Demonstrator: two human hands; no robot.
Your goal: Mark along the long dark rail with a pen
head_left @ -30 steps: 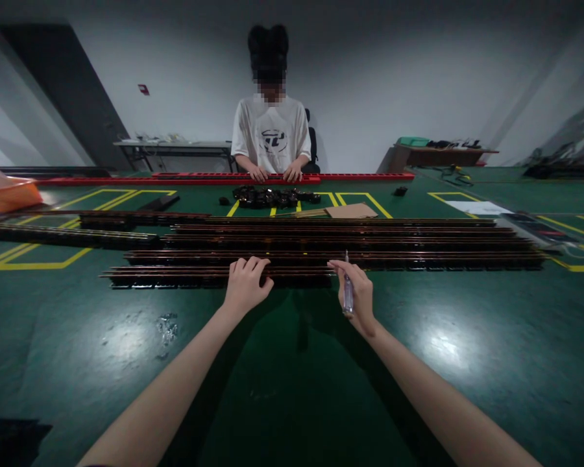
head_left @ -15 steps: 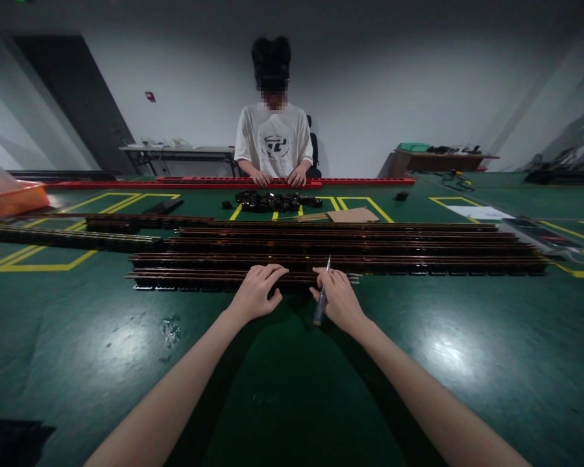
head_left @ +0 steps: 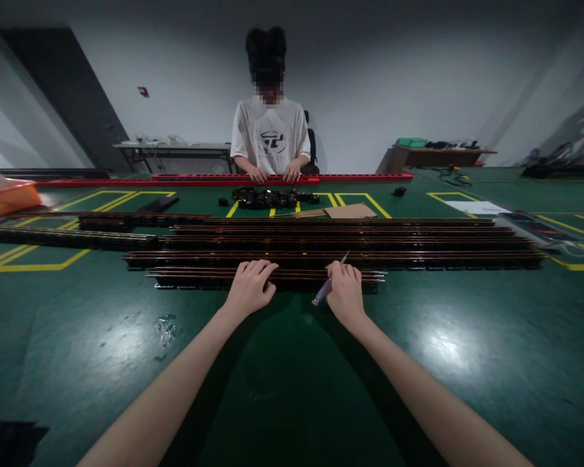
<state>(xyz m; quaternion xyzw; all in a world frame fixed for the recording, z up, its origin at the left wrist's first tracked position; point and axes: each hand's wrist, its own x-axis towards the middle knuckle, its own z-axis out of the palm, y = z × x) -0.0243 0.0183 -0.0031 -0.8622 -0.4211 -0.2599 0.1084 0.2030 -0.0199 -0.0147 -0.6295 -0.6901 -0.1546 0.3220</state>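
Observation:
Nearest to me lies a long black strip (head_left: 204, 280) with thin copper-coloured rods along it. My left hand (head_left: 250, 285) is closed on its middle, fingers over the top and thumb at the near side. My right hand (head_left: 345, 292) holds a slim pointed tool (head_left: 322, 292) with a bluish handle; its metal tip points up and away, past the fingers. Those fingers also rest on the strip near its right end, where rod ends stick out. Behind it lies a row of similar longer black strips (head_left: 418, 261), side by side.
Across the green table (head_left: 292, 389), a co-worker (head_left: 271, 136) has both hands on a red rail (head_left: 360, 177). Between us are a pile of black parts (head_left: 267, 198) and a piece of cardboard (head_left: 351, 211). An orange bin (head_left: 10, 200) stands at left; more strips (head_left: 68, 235) lie there.
The nearest strip has slid to the right with my hands, and a gap shows behind it. The pointed tool has tilted further to the right in my right hand.

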